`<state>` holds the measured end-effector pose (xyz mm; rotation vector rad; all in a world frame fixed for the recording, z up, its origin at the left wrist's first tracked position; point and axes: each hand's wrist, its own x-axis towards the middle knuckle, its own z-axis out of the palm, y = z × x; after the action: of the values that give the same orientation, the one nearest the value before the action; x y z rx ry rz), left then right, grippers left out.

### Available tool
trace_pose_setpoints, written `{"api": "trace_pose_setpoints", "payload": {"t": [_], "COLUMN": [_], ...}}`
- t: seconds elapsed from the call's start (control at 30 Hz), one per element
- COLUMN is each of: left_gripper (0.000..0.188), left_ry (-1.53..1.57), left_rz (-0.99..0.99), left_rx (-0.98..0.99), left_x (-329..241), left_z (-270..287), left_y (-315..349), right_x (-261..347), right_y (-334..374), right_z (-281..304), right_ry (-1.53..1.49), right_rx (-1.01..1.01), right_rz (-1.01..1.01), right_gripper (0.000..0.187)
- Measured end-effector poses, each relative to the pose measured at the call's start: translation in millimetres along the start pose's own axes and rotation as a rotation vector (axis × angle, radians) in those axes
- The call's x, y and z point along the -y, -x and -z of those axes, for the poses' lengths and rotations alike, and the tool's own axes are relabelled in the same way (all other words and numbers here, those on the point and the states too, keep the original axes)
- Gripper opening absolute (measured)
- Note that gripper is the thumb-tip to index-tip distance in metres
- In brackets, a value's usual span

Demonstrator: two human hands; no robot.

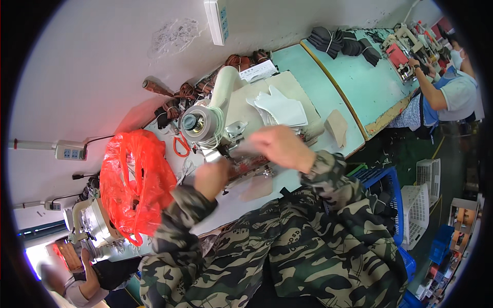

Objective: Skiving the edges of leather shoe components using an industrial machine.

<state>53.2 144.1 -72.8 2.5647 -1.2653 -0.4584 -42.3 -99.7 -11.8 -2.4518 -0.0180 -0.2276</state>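
A cream-coloured bench machine (222, 90) with a round grey head and a coiled pale cord stands in front of me. My left hand (211, 177) is at its near left side, curled and smeared by motion, so its fingers do not show clearly. Across from it, my right hand (281, 148) reaches in with bent fingers drawn together toward the machine's working part. A pale smear lies at its fingertips; what they hold cannot be made out. Just beyond the right hand, a stack of white cut pieces (282, 109) rests on the machine's board.
Left of the machine sit red-handled scissors (181, 146) and a large red plastic bag (134, 179). Tied bundles of dark pieces (326, 41) lie on the far bench. At right are a blue basket (393, 200) and white crates (415, 210). Co-workers sit at far right and lower left.
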Motion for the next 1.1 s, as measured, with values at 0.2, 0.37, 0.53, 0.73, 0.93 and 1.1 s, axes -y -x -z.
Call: {"api": "trace_pose_setpoints", "payload": {"t": [0.2, 0.37, 0.53, 0.73, 0.93, 1.1], "left_gripper": [0.031, 0.032, 0.02, 0.023, 0.027, 0.017], "left_ry": [-0.08, -0.006, 0.165, 0.871, 0.745, 0.591], "left_rz": [0.012, -0.105, -0.272, 0.23, 0.316, 0.107], "left_rx": [0.129, 0.21, 0.161, 0.762, 0.827, 0.445], "left_x": [-38.7, -29.7, -29.1, 23.6, 71.6, 9.9], "left_z": [-136.0, -126.1, -76.2, 50.5, 69.0, 72.3], "left_y": [50.4, 68.5, 63.7, -5.1, -44.2, -57.5], "right_x": [-5.6, 6.7, -20.5, 24.9, 13.7, -6.9], "right_y": [16.0, 63.8, 115.1, 46.6, 13.6, -8.2], "right_z": [27.3, -38.3, -113.3, -69.1, -36.6, -36.4], "right_ry": [0.363, -0.45, -0.121, -0.578, -0.281, 0.109], "right_rx": [-0.398, 0.366, 0.262, 0.463, 0.233, 0.063], "right_rz": [0.122, -0.302, 0.129, -0.325, -0.171, 0.028], "right_gripper": [0.024, 0.033, 0.03, 0.026, 0.027, 0.039]}}
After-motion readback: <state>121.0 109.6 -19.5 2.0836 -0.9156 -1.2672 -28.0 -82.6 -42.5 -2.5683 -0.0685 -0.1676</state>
